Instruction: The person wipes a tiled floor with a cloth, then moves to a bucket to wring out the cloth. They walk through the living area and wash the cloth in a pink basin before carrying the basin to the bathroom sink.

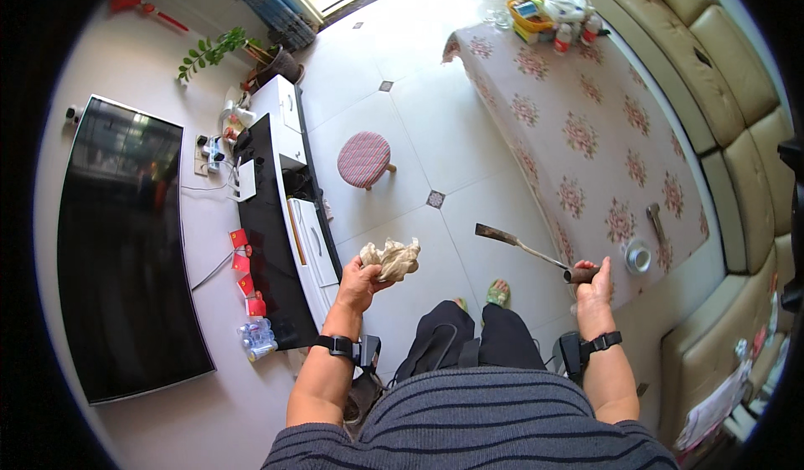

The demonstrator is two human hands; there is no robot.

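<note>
My left hand (362, 284) grips a crumpled beige cloth (392, 259) by its lower edge, above the tiled floor. At the near left corner of the covered table, my right hand (593, 288) has a small hand tool (527, 248), its narrow, worn metal blade pointing left and its dark tubular handle at my palm. The palm is turned up, with the thumb and some fingers extended. To the right of that hand, on the flowered tablecloth (581, 132), are a round glass or metal container (637, 257) and a short metal tool (656, 224), which I cannot identify surely.
A round stool (364, 159) with a striped cover stands ahead on the floor. A low TV cabinet (317, 244) runs along the left wall, a leather sofa (728, 68) along the right. A yellow basket (532, 25), bottles and plastic bags are at the table's far end.
</note>
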